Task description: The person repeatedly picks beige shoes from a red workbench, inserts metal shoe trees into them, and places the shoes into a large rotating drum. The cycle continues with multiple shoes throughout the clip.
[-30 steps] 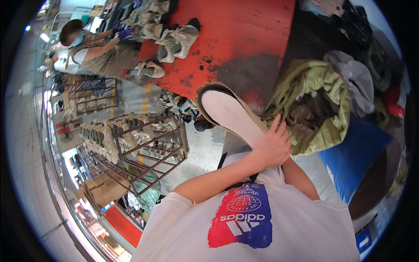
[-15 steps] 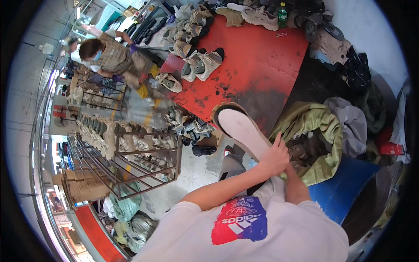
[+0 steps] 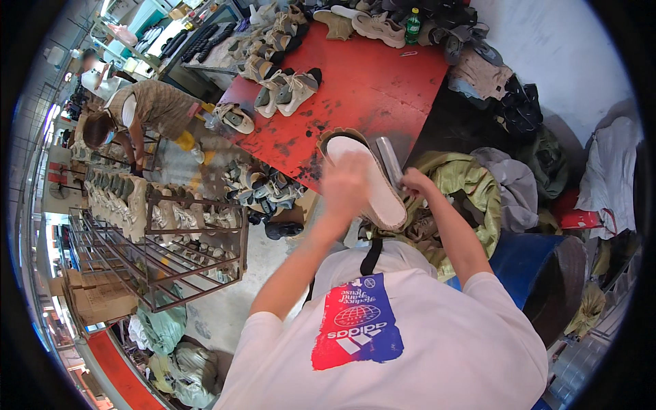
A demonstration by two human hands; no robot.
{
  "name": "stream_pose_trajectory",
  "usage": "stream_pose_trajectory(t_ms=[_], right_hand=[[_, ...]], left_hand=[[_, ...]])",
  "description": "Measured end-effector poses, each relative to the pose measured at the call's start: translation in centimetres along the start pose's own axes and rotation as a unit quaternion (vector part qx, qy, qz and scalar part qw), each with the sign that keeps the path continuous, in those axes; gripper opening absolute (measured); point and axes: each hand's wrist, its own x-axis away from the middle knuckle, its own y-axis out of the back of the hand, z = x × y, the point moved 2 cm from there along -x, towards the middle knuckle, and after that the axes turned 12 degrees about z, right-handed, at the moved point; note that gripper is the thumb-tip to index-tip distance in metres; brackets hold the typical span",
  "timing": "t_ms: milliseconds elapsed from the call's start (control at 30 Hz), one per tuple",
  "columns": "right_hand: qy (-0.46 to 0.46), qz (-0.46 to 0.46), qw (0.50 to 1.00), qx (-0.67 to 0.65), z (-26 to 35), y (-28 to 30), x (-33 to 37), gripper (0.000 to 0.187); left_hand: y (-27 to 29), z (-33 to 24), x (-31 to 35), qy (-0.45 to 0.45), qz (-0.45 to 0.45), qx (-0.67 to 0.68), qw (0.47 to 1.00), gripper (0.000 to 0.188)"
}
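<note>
Closest up is the white shirt (image 3: 451,335), with a pale-faced shoe bottom (image 3: 384,195) out past it, long axis slanting from upper left to lower right. The left hand (image 3: 345,181) is nearer, right over its upper part, but too blurred to tell what those fingers are doing. The right hand (image 3: 415,182) is just off its right edge, fingers wrapped on a silver cylinder (image 3: 388,159) running roughly alongside it. Olive sack (image 3: 482,179) to its right, red table (image 3: 369,82) beyond.
</note>
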Motion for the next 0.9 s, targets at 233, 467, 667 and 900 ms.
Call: stream_pose_trajectory(t_ms=[233,467,667,900], right_hand=[[0.542,-0.237,0.68,0.433,20.0,0.5,14.7,0.05],[0.577,-0.173,0.661,0.447,18.4,2.8,8.7,0.041],[0.448,-0.065,0.886,0.103,8.3,-0.7,9.2,0.021],[0.368,-0.048,0.884,-0.283,6.7,-6.1,9.6,0.041]], left_hand=[[2.0,9.9,-0.7,-0.029,0.153,-0.278,0.948,0.038],[-5.4,12.9,-0.8,-0.015,0.123,-0.139,0.983,0.033],[-9.8,6.9,4.4,0.177,0.168,0.165,0.956,0.027],[-15.0,3.9,8.8,0.299,0.063,0.668,0.679,0.047]])
